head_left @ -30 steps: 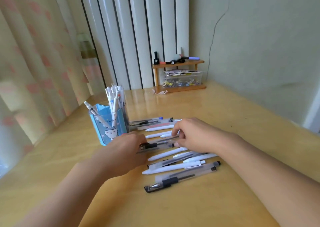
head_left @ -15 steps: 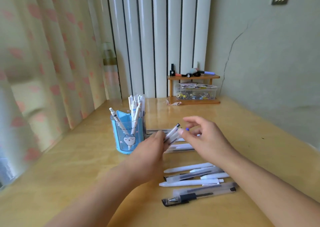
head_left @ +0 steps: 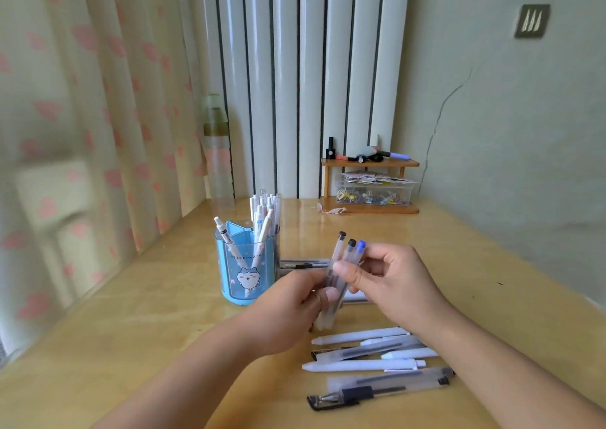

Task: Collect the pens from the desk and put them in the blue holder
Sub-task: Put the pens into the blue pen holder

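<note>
The blue holder (head_left: 246,271) with a cat drawing stands on the desk, left of centre, with several white pens upright in it. My left hand (head_left: 288,310) grips the lower part of a bundle of three clear pens (head_left: 341,264), two with black ends and one with a blue end, held upright above the desk just right of the holder. My right hand (head_left: 393,284) pinches the same bundle higher up with thumb and fingers. Several white and clear pens (head_left: 370,359) lie on the desk below my hands. More pens (head_left: 305,263) lie behind them, partly hidden.
A small wooden shelf (head_left: 370,182) with a clear box of clips and a few markers stands at the back of the desk by the wall. A tall clear bottle (head_left: 218,153) stands at the back left by the curtain.
Both hands have lifted three clear pens off the desk and turned them upright. The camera has tilted up, so the desk things sit lower in view.
</note>
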